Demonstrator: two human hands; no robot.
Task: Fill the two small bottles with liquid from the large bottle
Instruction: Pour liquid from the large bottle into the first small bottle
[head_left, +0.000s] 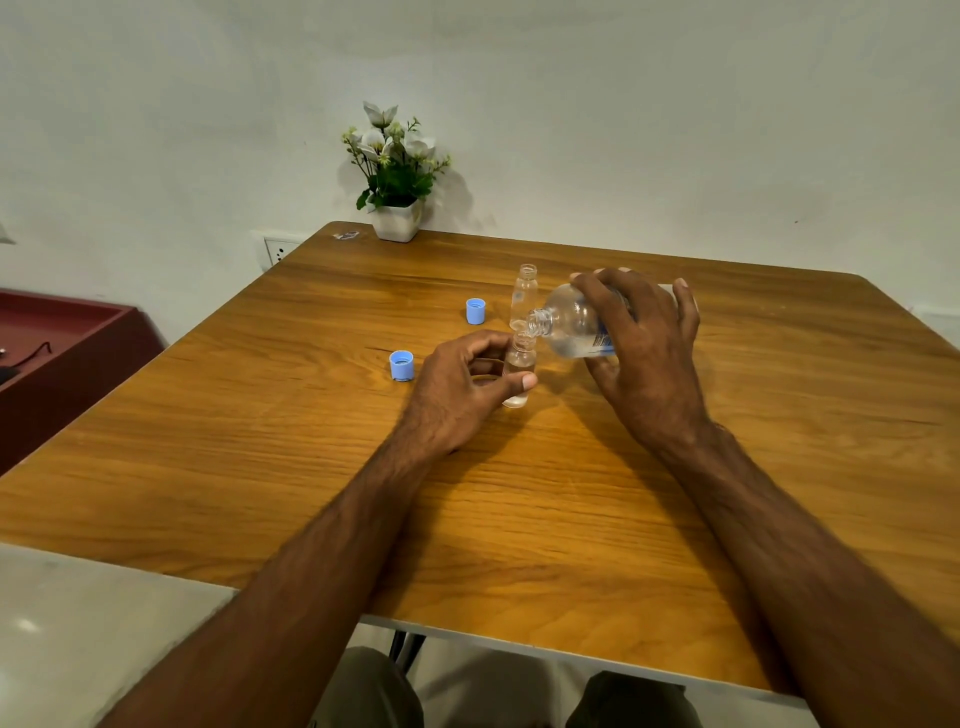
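Both arms reach over the bench (260, 415); left hand (457, 395) curls round the near small bottle (518, 371); right hand (644, 343) grips the tipped large bottle (571, 322), likely light, squashy, slippery, best held mid-body; second small bottle (523, 293) waits behind.

bare forearms, no sleeves — olive-drab trousers (374, 691) at the knees

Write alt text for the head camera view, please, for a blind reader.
The right hand tips a large bottle into a small bottle held upright by the left hand on a wooden table. A second small bottle and two blue caps stand nearby.
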